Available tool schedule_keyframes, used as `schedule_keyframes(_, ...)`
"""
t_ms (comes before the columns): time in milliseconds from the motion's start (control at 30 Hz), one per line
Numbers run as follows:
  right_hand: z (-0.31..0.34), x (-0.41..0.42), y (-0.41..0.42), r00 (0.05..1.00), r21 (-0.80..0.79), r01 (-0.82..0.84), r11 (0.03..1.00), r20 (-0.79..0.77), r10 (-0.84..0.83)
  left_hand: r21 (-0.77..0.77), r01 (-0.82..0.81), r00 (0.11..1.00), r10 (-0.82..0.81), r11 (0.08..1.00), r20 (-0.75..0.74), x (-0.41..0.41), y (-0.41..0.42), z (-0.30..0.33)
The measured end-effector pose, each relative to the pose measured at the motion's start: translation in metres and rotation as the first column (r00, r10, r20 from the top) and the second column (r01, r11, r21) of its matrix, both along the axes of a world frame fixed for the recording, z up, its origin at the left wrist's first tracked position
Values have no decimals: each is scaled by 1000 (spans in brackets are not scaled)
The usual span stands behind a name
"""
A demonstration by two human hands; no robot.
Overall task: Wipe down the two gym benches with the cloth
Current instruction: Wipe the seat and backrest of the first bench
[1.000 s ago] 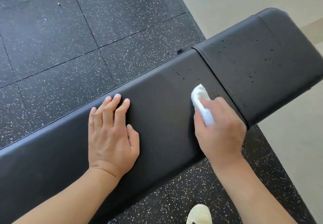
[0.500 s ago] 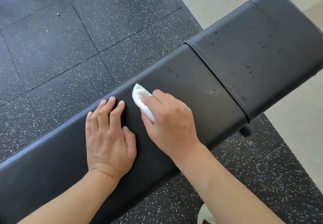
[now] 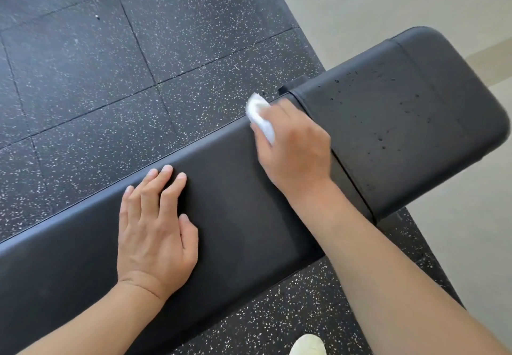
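- Since half a second ago, your right hand (image 3: 293,147) has swept the cloth (image 3: 260,118) from beside your left hand (image 3: 155,224) to the bench (image 3: 235,208) pad's far edge, near the seam.
- Your right fingers pinch the cloth, seemingly folded though blurred.
- Your left hand lies flat on the pad, fingers straight.

Pad (image 3: 243,205) between hands bare — left hand (image 3: 155,224) blocks leftward path.

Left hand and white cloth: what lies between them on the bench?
In the head view, only bare black bench padding lies between the left hand and the cloth, held by the right hand.
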State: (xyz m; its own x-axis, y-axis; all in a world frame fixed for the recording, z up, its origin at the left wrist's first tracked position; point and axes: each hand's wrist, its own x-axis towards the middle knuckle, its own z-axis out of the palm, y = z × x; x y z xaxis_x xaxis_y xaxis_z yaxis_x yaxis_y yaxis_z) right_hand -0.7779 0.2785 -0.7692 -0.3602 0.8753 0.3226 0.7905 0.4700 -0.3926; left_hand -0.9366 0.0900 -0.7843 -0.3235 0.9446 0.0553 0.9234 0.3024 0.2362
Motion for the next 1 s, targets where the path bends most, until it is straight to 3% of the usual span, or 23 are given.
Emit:
schedule_keyframes(167, 1, -63, 50, 976, -138, -84, 987, 186, 109, -6, 3, 1000, -3, 1000, -2, 0, 1, 1)
schedule_keyframes(233, 0, -58, 44, 978, -128, -97, 987, 172, 119, -4, 9, 1000, -9, 1000, 2, 0, 1, 0)
schedule_keyframes(400, 5, 7, -47, 980, -112, -196, 974, 21, 200, 4, 9, 1000, -9, 1000, 5, -2, -1, -1)
schedule_keyframes(600, -4, 120, -102, 948, -60, -303, 951, 80, 307, 13, 6, 1000, -6, 1000, 22, -4, -1, -3)
schedule_keyframes(667, -3, 118, -86, 954, -5, -283, 959, 106, 281, 16, 6, 1000, -6, 1000, 24, -4, -1, -4)
schedule_keyframes(767, -3, 76, -42, 989, 64, -121, 991, 95, 114, 14, 5, 1000, -5, 1000, 26, -5, -1, -3)
schedule_keyframes(867, -2, 17, 17, 1000, 42, 15, 999, 21, -16, 9, 6, 1000, -6, 1000, 27, -4, 0, -2)
schedule_keyframes(1000, -2, -41, 68, 992, -8, 76, 997, 104, -75, 19, 10, 1000, -11, 1000, 28, -2, 0, -2)
